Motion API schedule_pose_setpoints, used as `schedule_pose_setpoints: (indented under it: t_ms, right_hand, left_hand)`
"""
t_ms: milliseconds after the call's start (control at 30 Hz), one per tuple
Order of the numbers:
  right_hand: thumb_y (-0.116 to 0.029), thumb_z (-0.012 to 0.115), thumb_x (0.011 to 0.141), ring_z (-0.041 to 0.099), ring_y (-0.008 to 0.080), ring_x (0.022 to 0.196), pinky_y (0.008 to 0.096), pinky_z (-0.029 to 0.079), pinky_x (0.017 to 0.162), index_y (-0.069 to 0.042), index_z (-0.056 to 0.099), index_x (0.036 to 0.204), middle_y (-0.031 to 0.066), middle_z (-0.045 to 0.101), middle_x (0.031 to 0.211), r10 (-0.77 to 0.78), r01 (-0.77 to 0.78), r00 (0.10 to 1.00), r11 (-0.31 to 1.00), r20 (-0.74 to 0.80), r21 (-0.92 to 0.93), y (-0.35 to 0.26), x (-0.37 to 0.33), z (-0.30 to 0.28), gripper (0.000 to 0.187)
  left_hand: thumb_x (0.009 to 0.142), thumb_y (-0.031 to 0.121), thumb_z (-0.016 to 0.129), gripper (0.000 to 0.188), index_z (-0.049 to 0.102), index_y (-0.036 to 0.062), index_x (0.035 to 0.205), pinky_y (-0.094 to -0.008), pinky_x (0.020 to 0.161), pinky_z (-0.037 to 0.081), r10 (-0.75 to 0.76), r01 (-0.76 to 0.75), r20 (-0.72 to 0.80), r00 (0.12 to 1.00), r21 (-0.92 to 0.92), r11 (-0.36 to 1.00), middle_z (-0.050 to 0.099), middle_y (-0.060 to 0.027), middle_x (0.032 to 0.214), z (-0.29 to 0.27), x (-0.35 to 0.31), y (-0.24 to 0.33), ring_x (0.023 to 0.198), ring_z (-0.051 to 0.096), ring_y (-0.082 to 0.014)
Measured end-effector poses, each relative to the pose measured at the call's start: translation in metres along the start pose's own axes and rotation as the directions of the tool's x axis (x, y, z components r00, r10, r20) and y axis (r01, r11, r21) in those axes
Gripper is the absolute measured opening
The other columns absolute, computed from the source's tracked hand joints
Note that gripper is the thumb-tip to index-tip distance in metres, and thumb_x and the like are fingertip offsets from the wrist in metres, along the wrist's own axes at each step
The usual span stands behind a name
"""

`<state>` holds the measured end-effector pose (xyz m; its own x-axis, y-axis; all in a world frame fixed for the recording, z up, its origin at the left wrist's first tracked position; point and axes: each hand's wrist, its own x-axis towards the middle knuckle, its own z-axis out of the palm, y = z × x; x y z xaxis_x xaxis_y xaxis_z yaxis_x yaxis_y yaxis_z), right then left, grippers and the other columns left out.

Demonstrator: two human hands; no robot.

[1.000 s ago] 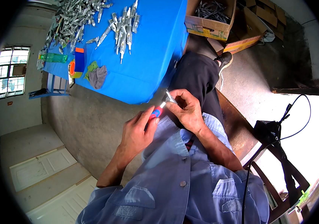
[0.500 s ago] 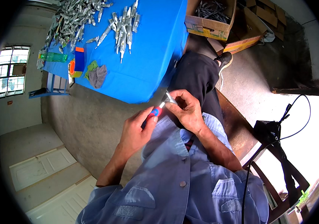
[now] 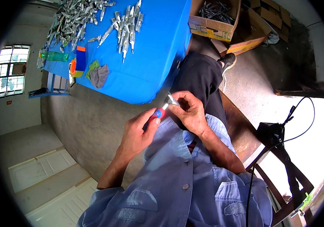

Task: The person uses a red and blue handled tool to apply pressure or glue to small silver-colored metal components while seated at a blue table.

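Note:
Over my lap, my left hand [image 3: 138,128] is closed around a hand tool with a red-and-blue handle [image 3: 157,114]; its exact kind does not show. The tool's pale tip points up toward the right and meets or nearly meets a small silver metal part [image 3: 173,100]. Thumb and fingers of my right hand [image 3: 190,114] pinch that part, covering some of it. Similar slender metal parts [image 3: 125,28] lie in a small group on the blue-covered table [image 3: 143,72], beside a large heap of metal parts [image 3: 73,20].
Near the table's left corner are a roll of tape [image 3: 73,68], a grey cloth [image 3: 99,76] and a green plastic bottle [image 3: 55,56]. A cardboard box [image 3: 211,32] of dark parts stands beyond my leg. A black cable [image 3: 251,181] runs down my right side.
Both hands stay almost in place, still holding the tool and the metal part. The view has shifted very slightly.

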<state>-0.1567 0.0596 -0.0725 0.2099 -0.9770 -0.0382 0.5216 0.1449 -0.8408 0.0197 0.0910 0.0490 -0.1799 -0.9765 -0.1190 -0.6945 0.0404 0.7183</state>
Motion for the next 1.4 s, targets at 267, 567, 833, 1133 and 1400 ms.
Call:
schedule_pose_setpoints:
  t_ms: [267, 567, 833, 1133, 1400]
  right_hand:
    - [0.005, 0.074, 0.095, 0.067, 0.0098, 0.105, 0.026, 0.054, 0.094, -0.003, 0.064, 0.119, 0.0019, 0.07, 0.113, -0.011, 0.011, 1.0, 1.0, 0.004, -0.017, 0.004, 0.0, -0.002, 0.027]
    - [0.005, 0.075, 0.094, 0.067, 0.0101, 0.105, 0.0264, 0.055, 0.093, -0.004, 0.065, 0.118, 0.0022, 0.071, 0.113, -0.008, 0.008, 1.0, 0.999, 0.004, -0.043, 0.004, -0.001, -0.002, 0.027]
    - [0.006, 0.074, 0.095, 0.066, 0.0092, 0.104, 0.0261, 0.054, 0.093, -0.003, 0.066, 0.117, 0.0015, 0.07, 0.11, 0.011, -0.011, 1.0, 1.0, -0.006, -0.006, 0.005, 0.0, -0.002, 0.026]
    - [0.008, 0.072, 0.095, 0.065, 0.0085, 0.101, 0.0263, 0.053, 0.091, -0.001, 0.065, 0.116, 0.0006, 0.068, 0.106, -0.007, 0.007, 1.0, 1.0, 0.0, -0.006, 0.003, 0.001, -0.001, 0.024]
    - [0.008, 0.072, 0.095, 0.064, 0.0079, 0.101, 0.0257, 0.053, 0.09, -0.002, 0.065, 0.117, 0.0001, 0.067, 0.105, -0.001, 0.002, 1.0, 1.0, 0.015, -0.005, 0.004, 0.001, -0.001, 0.025]
  left_hand:
    - [0.101, 0.014, 0.066, 0.028, 0.068, -0.0022, 0.124, -0.0372, 0.065, 0.055, -0.008, 0.008, 0.006, 1.0, 0.006, 1.0, 0.074, -0.0191, 0.096, -0.001, 0.0, 0.001, 0.075, 0.072, -0.027]
    - [0.102, 0.014, 0.065, 0.026, 0.069, -0.0015, 0.122, -0.0343, 0.061, 0.052, -0.056, 0.056, 0.039, 0.998, -0.006, 0.998, 0.071, -0.0136, 0.086, -0.001, 0.0, -0.003, 0.068, 0.067, -0.0205]
    - [0.103, 0.014, 0.063, 0.025, 0.069, -0.0018, 0.123, -0.0296, 0.06, 0.054, -0.054, 0.056, 0.056, 0.997, -0.034, 0.998, 0.069, -0.008, 0.078, -0.004, -0.002, -0.011, 0.066, 0.068, -0.0132]
    - [0.103, 0.013, 0.063, 0.027, 0.067, -0.0025, 0.124, -0.03, 0.06, 0.053, -0.07, 0.075, 0.066, 0.995, -0.07, 0.995, 0.069, -0.0078, 0.078, -0.005, 0.001, -0.007, 0.066, 0.068, -0.0133]
    - [0.104, 0.012, 0.062, 0.026, 0.068, -0.0018, 0.125, -0.0296, 0.06, 0.053, -0.044, 0.047, 0.074, 0.996, -0.045, 0.998, 0.068, -0.007, 0.079, -0.004, 0.001, -0.009, 0.066, 0.066, -0.0128]
